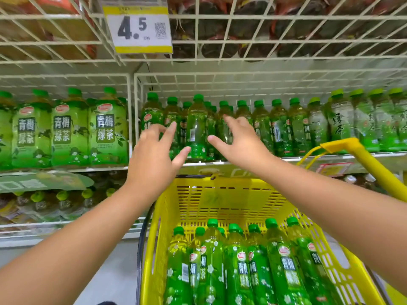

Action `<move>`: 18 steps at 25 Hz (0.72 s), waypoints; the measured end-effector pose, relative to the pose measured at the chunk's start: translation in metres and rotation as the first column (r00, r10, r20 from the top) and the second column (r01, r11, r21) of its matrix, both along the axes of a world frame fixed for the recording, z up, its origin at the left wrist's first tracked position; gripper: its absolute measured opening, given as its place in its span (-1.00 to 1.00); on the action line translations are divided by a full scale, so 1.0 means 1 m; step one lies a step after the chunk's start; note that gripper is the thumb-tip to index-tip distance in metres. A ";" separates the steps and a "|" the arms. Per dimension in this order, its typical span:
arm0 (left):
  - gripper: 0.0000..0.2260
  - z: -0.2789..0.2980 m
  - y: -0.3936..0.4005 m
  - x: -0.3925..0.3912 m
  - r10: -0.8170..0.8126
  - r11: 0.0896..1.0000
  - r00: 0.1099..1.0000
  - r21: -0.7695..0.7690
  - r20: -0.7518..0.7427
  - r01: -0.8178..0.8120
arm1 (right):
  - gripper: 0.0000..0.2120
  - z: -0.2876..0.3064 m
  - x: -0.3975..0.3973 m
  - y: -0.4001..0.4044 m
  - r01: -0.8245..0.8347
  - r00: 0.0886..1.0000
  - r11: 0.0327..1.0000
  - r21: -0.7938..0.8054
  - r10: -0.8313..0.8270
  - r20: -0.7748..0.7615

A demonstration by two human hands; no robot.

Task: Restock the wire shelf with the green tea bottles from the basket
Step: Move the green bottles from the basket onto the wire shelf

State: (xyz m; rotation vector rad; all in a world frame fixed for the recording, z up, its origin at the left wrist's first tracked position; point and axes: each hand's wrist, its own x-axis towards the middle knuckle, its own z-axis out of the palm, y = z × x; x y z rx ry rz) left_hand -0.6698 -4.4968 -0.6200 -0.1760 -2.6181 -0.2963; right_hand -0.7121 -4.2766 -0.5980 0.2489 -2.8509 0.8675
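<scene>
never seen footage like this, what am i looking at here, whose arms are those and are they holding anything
There is no machine here. The single picture comes from a camera worn on a person's head, looking forward and down, so the two bare arms are the wearer's own.

The left hand and right hand are both open with fingers spread, on either side of a green tea bottle standing at the front of the wire shelf. Neither hand grips anything.

Below the arms is a yellow basket with more green tea bottles waiting to be shelved. Larger green bottles fill the section to the left, and a price tag reading 4.5 hangs above.
</scene>
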 end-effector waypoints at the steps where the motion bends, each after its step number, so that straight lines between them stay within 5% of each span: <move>1: -0.38 -0.001 0.007 0.010 -0.011 0.999 1.000 -0.040 0.026 0.012 | -0.23 -0.005 0.018 0.012 -0.049 0.997 0.997 0.058 0.052 -0.055; 8: -0.29 -0.042 0.049 0.070 -0.108 0.975 0.975 -0.171 0.196 0.142 | -0.28 -0.052 0.109 0.066 -0.216 0.964 0.897 0.386 0.259 -0.062; 18: -0.19 -0.077 0.108 0.134 -0.051 0.927 0.824 -0.281 0.564 0.249 | -0.23 -0.076 0.168 0.093 -0.243 0.970 0.826 0.508 0.219 0.107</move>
